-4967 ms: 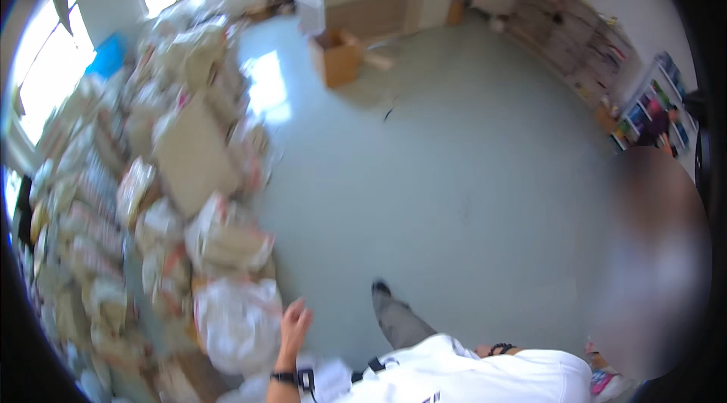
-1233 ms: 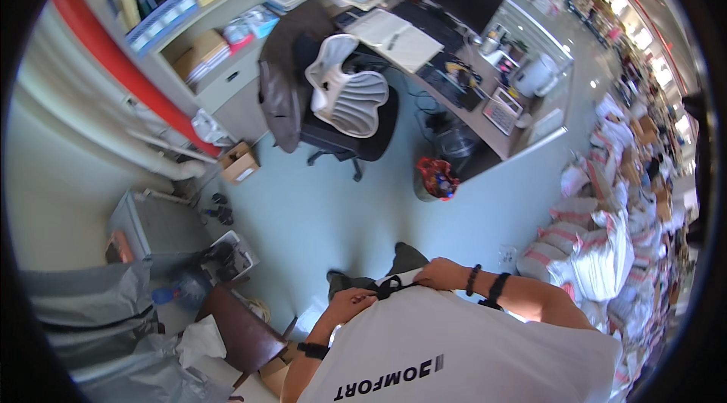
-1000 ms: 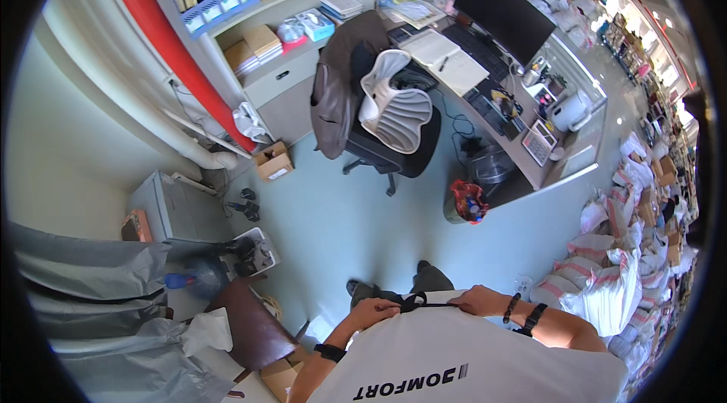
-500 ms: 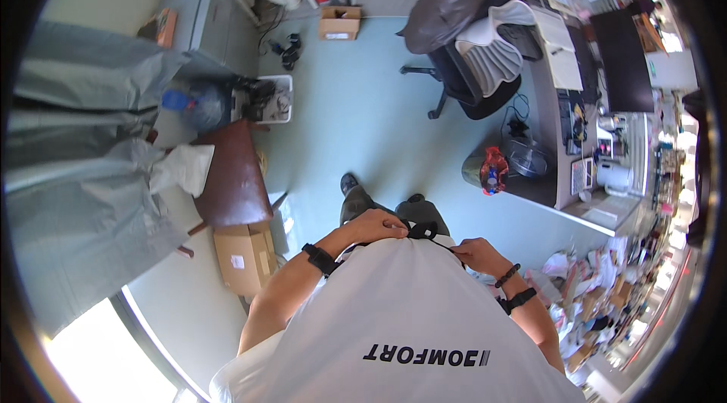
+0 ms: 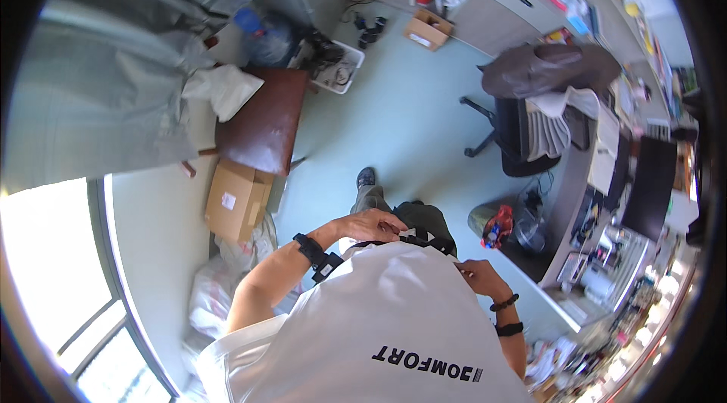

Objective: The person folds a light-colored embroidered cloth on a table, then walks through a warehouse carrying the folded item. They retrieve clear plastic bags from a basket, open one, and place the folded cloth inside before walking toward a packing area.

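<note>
Grey cover: draped sheet [image 5: 113,62], upper left
Chair: brown seat [image 5: 265,119] beside cardboard box [image 5: 236,198]
Left hand [image 5: 371,225]: fingers curled, pinching black strap [image 5: 416,238] at the chest
Right hand [image 5: 477,278]: curled against white shirt [image 5: 394,320]; grip unclear

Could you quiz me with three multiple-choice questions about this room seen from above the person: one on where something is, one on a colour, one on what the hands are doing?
1. Where does the cardboard box lie?
A. on the desk
B. on the floor beside the brown seat
C. on the office chair

2. What colour is the person's shirt?
A. white
B. red
C. black

3. What are the left hand and the right hand doing?
A. hanging at the sides
B. lifting the box
C. raised to a black strap at the waist

Answers: 1 B, the box rests on the floor at the seat's lower edge. 2 A, white cloth fills the lower picture. 3 C, the left hand's fingers touch the strap, the right is close by.
</note>
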A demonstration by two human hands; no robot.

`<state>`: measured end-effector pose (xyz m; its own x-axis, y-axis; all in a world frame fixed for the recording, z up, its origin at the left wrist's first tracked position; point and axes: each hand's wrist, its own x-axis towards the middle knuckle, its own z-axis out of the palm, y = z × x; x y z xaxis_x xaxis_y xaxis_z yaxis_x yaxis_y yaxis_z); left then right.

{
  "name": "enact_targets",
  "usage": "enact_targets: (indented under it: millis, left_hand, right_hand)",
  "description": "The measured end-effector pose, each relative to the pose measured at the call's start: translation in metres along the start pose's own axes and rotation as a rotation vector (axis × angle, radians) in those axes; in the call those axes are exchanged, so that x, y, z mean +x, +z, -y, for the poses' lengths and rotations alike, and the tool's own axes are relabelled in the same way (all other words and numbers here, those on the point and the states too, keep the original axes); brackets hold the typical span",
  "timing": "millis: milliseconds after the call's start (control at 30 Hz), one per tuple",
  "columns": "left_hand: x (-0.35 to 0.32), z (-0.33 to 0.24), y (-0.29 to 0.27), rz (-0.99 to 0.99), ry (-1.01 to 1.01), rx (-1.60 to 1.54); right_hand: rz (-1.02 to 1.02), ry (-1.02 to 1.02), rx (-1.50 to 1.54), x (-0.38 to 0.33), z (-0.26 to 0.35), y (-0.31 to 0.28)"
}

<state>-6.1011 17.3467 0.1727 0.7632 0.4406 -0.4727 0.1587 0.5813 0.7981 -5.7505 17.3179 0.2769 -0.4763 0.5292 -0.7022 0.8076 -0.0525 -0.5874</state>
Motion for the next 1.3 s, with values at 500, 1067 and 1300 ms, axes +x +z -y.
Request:
enact_targets:
  millis: [500, 1067, 1300]
  left_hand:
    - [0.004, 0.124, 0.031, -0.969, -0.183, -0.268]
    - [0.106, 0.120, 0.079, -1.414, -0.088, -1.019]
    - [0.126, 0.107, 0.100, -1.579, -0.016, -1.231]
  right_hand:
    - [0.051, -0.273, -0.203, 0.139, -0.014, -0.146]
    - [0.433, -0.668, -0.864, 0.351, 0.121, -0.195]
    - [0.520, -0.314, -0.857, 0.411, 0.119, -0.218]
